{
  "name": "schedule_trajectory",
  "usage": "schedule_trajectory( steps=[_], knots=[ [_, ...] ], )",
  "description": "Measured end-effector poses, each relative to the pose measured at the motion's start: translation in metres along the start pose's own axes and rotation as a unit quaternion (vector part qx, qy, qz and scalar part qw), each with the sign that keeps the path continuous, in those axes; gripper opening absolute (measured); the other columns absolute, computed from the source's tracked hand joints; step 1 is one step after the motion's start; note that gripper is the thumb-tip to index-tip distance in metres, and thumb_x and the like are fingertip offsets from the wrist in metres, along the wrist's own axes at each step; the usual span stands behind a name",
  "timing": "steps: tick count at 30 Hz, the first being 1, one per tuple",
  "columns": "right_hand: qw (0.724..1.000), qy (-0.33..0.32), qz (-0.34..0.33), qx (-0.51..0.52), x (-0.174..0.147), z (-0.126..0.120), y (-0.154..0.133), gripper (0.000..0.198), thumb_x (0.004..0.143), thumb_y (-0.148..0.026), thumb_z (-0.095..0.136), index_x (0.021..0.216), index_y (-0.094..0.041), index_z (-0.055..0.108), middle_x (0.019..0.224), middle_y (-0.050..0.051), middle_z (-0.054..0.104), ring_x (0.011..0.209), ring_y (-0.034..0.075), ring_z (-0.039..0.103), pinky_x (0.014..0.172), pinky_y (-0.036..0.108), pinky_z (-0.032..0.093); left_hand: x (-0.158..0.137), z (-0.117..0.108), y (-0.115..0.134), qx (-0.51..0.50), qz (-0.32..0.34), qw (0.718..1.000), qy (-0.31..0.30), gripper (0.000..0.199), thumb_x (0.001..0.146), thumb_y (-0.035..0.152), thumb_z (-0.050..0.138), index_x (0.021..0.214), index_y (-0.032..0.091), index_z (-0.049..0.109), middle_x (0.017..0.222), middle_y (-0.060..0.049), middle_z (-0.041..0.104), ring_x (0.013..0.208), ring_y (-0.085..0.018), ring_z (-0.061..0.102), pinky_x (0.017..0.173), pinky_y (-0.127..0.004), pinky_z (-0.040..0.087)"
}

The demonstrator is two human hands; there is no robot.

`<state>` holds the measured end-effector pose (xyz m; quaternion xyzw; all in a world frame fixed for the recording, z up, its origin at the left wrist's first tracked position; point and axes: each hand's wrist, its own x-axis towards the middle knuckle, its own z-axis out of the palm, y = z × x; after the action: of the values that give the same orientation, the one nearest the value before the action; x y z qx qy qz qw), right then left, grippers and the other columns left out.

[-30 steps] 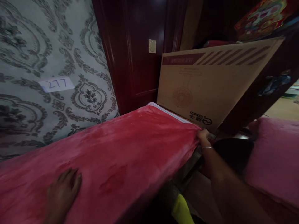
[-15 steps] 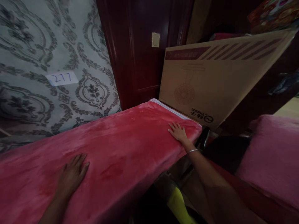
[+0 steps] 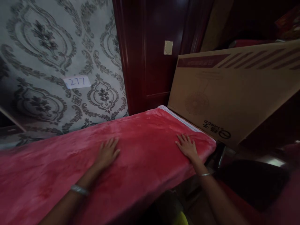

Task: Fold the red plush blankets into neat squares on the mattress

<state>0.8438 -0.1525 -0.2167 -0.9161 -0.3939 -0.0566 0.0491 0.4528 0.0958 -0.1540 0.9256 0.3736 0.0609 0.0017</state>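
Note:
A plush pinkish-red cover [image 3: 140, 156] lies over a long flat surface, mostly smooth with darker brushed patches. My left hand [image 3: 107, 153] rests palm down near its middle, fingers spread. Toward the right end, my right hand [image 3: 187, 146] is also flat on the cover with its fingers apart. Neither hand grips anything. A pale striped edging [image 3: 179, 117] runs along the cover's far right end. What supports the cover is mostly hidden beneath it.
A large cardboard box [image 3: 211, 93] leans beyond the right end. Behind stand a dark red door [image 3: 154, 47] and a patterned wall [image 3: 47, 62] bearing a paper label [image 3: 77, 82] marked 277. A dark round seat [image 3: 254, 179] is at lower right, something yellow [image 3: 181, 218] at the bottom.
My left hand has moved right and farther forward over the cover. My right hand stays at nearly the same place on it. The view has turned slightly left.

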Motion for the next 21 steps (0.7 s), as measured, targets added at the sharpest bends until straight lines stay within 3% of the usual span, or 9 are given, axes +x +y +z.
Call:
schedule_trajectory(
  steps=[3, 6, 10, 13, 15, 17, 21],
  knots=[
    [1.0, 0.002, -0.002, -0.007, 0.002, 0.003, 0.001, 0.059, 0.105, -0.048, 0.031, 0.16, -0.027, 0.041, 0.168, 0.009, 0.034, 0.153, 0.033, 0.031, 0.117, 0.061, 0.032, 0.052, 0.003, 0.048, -0.011, 0.026, 1.0, -0.009, 0.064, 0.101, 0.039, 0.041, 0.16, 0.015, 0.038, 0.169, -0.019, 0.027, 0.157, -0.031, 0.026, 0.126, -0.055, 0.021],
    [1.0, 0.003, 0.001, -0.013, 0.003, 0.007, 0.002, 0.058, 0.105, -0.047, 0.033, 0.16, -0.029, 0.041, 0.168, 0.007, 0.034, 0.153, 0.032, 0.032, 0.118, 0.059, 0.032, 0.09, 0.009, 0.08, -0.014, 0.028, 0.999, -0.017, 0.063, 0.103, 0.041, 0.038, 0.161, 0.016, 0.035, 0.17, -0.018, 0.025, 0.159, -0.03, 0.021, 0.127, -0.055, 0.019],
    [1.0, 0.021, 0.001, -0.011, 0.003, 0.01, 0.006, 0.057, 0.103, -0.044, 0.037, 0.157, -0.029, 0.047, 0.165, 0.007, 0.039, 0.152, 0.032, 0.035, 0.115, 0.057, 0.037, 0.11, 0.023, 0.092, -0.016, 0.037, 0.998, -0.041, 0.062, 0.104, 0.045, 0.035, 0.16, 0.017, 0.037, 0.169, -0.018, 0.029, 0.158, -0.032, 0.023, 0.125, -0.059, 0.021],
    [0.999, 0.031, 0.024, 0.028, 0.018, 0.002, 0.009, 0.05, 0.101, -0.039, 0.038, 0.142, -0.028, 0.064, 0.149, 0.01, 0.06, 0.135, 0.033, 0.055, 0.106, 0.053, 0.046, 0.111, 0.032, 0.088, -0.023, 0.051, 0.998, -0.025, 0.061, 0.104, 0.045, 0.034, 0.158, 0.018, 0.041, 0.168, -0.016, 0.031, 0.157, -0.033, 0.026, 0.124, -0.061, 0.023],
    [0.995, 0.049, 0.04, 0.071, 0.043, -0.009, 0.005, 0.047, 0.101, -0.035, 0.037, 0.13, -0.025, 0.072, 0.132, 0.013, 0.071, 0.12, 0.031, 0.066, 0.101, 0.046, 0.05, 0.111, 0.034, 0.085, -0.031, 0.057, 0.998, -0.01, 0.059, 0.104, 0.045, 0.036, 0.156, 0.019, 0.044, 0.167, -0.016, 0.035, 0.156, -0.033, 0.029, 0.124, -0.06, 0.025],
    [0.988, 0.069, 0.058, 0.124, 0.08, -0.021, -0.006, 0.046, 0.1, -0.031, 0.039, 0.131, -0.02, 0.071, 0.126, 0.013, 0.074, 0.114, 0.029, 0.069, 0.098, 0.039, 0.051, 0.111, 0.035, 0.085, -0.035, 0.06, 0.998, 0.001, 0.058, 0.103, 0.043, 0.038, 0.154, 0.019, 0.048, 0.164, -0.016, 0.04, 0.154, -0.033, 0.032, 0.123, -0.059, 0.027],
    [0.974, 0.08, 0.097, 0.19, 0.168, -0.04, -0.038, 0.053, 0.097, -0.028, 0.048, 0.148, -0.015, 0.055, 0.138, 0.014, 0.067, 0.123, 0.026, 0.065, 0.103, 0.033, 0.049, 0.112, 0.034, 0.089, -0.024, 0.057, 0.998, 0.008, 0.055, 0.102, 0.041, 0.042, 0.15, 0.018, 0.054, 0.161, -0.017, 0.045, 0.149, -0.035, 0.04, 0.119, -0.057, 0.033]
  ],
)
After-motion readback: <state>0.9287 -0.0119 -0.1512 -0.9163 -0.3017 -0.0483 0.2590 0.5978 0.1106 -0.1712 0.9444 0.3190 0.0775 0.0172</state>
